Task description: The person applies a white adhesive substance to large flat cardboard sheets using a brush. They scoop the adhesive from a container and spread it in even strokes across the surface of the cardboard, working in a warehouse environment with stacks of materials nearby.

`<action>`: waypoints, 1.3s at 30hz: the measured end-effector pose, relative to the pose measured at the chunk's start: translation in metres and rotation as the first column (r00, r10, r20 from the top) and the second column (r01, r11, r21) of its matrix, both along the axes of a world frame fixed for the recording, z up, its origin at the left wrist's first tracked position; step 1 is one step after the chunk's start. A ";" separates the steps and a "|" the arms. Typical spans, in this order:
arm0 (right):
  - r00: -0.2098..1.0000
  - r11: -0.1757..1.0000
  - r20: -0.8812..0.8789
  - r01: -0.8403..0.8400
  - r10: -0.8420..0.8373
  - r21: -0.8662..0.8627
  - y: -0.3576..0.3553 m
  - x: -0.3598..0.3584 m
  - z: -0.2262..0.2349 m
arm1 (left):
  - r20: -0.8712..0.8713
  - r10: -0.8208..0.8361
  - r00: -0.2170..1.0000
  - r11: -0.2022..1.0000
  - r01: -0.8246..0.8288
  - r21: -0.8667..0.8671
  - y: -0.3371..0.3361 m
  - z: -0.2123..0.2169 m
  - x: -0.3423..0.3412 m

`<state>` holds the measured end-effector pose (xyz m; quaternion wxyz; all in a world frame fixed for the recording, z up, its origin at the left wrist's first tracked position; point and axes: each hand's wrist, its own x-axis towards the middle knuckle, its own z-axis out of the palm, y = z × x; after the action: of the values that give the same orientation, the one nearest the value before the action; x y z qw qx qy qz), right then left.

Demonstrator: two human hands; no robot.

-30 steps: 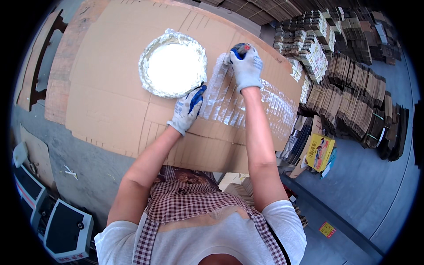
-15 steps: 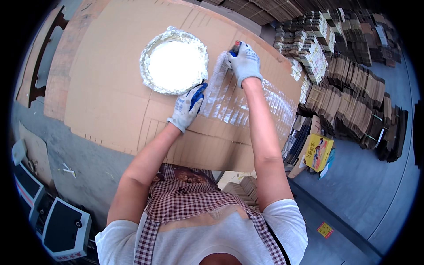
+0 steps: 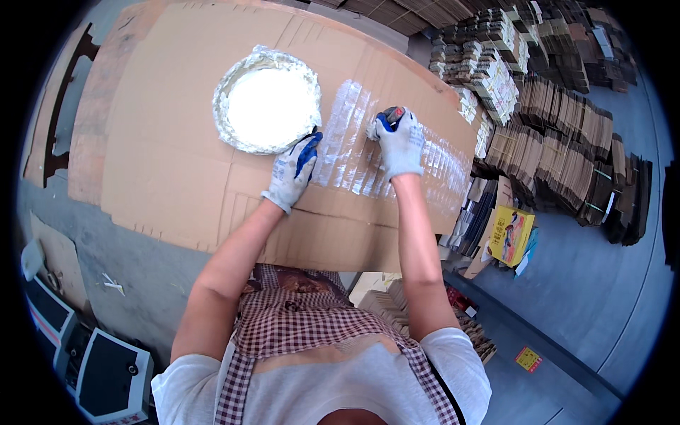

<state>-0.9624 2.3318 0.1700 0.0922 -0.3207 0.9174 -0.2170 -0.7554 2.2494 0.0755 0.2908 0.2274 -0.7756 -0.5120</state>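
On a brown cardboard sheet stands a round bowl, its rim crusted with white paste and its inside bright white. My left hand, in a white glove with blue palm and fingers, grips the bowl's near right rim. To its right, my gloved right hand is closed around the dark, red-ended handle of a brush. The brush's head is mostly hidden beside my fingers, low over the cardboard. White paste streaks run in bands around and to the right of that hand.
Tied stacks of flat cardboard stand on the floor at the right. A yellow box sits beside the table's right end. At the lower left are dark machines with grey frames.
My right hand has drawn the brush toward me, down the streaked area. My left hand stays at the bowl's rim. The whole view has shifted slightly.
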 end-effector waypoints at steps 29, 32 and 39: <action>0.984 0.966 0.148 0.135 -0.104 -0.219 0.112 0.118 0.003 | 0.021 0.017 1.000 0.999 -0.017 -0.043 0.002 0.004 -0.005; 0.997 0.985 0.080 0.034 -0.020 -0.171 0.118 0.130 -0.014 | 0.046 0.012 0.999 0.995 -0.007 -0.104 0.002 0.004 -0.006; 0.991 0.974 -0.013 0.127 -0.131 -0.190 0.136 0.131 -0.005 | 0.090 0.034 0.995 0.997 -0.026 -0.079 0.005 0.002 -0.002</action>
<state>-0.8317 2.4679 0.1646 0.0356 -0.2705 0.9126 -0.3045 -0.7579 2.2548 0.0772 0.2714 0.2507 -0.8039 -0.4661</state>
